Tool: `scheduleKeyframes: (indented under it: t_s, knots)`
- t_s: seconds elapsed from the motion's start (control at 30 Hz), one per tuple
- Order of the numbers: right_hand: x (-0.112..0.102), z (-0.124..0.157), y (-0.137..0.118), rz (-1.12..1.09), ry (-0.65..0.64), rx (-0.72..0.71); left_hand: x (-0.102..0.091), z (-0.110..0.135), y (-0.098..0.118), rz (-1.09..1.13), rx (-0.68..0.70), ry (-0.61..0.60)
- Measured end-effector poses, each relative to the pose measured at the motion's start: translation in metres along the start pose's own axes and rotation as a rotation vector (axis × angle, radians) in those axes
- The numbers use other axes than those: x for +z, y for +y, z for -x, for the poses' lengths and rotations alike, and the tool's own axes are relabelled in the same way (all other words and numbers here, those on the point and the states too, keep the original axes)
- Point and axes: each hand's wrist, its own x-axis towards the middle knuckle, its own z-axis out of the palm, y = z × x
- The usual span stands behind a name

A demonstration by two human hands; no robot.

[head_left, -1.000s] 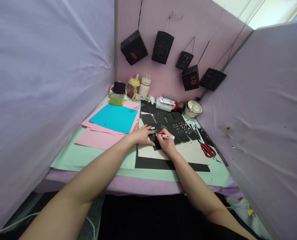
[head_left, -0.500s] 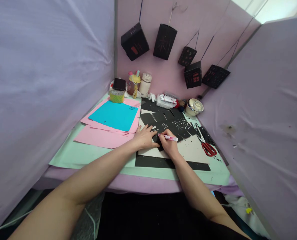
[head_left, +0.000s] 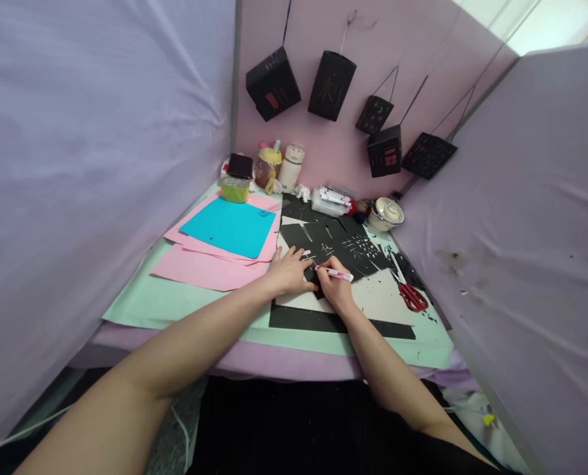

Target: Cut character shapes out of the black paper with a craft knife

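My right hand (head_left: 334,284) is closed around a slim pink-and-white craft knife (head_left: 340,274), held like a pen. Its tip is too small to make out, near the black paper (head_left: 340,244). That sheet has characters and small shapes cut through it, with the white board (head_left: 383,300) beneath showing pale in the gaps. Spread flat beside the knife, my left hand (head_left: 290,272) presses on the sheet's left part, fingers apart. Under the board lies another black sheet (head_left: 303,320).
Red-handled scissors (head_left: 412,298) lie at the right among black scraps. Blue paper (head_left: 229,227) rests on pink sheets (head_left: 195,267) at left. A white bottle (head_left: 291,168), a box of markers (head_left: 330,200) and a round tub (head_left: 385,214) stand behind. Black paper lanterns (head_left: 332,86) hang above.
The whole view has shifted slightly from a small head movement. Both hands keep nearly the same place on the paper, with the craft knife still in my right hand.
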Motion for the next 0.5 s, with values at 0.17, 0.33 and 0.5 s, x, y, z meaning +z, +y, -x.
scheduleKeyframes:
  t_s: [0.17, 0.33, 0.5]
  knots:
    - [-0.001, 0.0024, -0.0013, 0.005, 0.002, 0.005, 0.0007, 0.0002, 0.0002, 0.002, 0.003, 0.006]
    - [-0.0028, 0.0046, -0.0032, -0.002, 0.002, 0.015, 0.0012, 0.0004, 0.0014, -0.001, 0.004, 0.007]
    - [-0.0053, 0.0064, -0.0042, -0.006, -0.002, 0.025, 0.003, -0.0002, 0.0028, -0.002, -0.004, 0.008]
